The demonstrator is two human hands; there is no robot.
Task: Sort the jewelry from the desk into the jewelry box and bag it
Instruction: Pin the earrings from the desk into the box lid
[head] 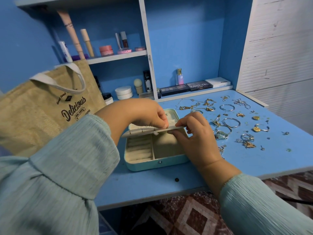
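The jewelry box (pixel 153 150) lies open before you, its inner flap (pixel 149 130) running left to right, pinched by both your left hand (pixel 149 114) and right hand (pixel 194 133). The jewelry (pixel 228 122) is scattered just beside your right hand, nearer it.
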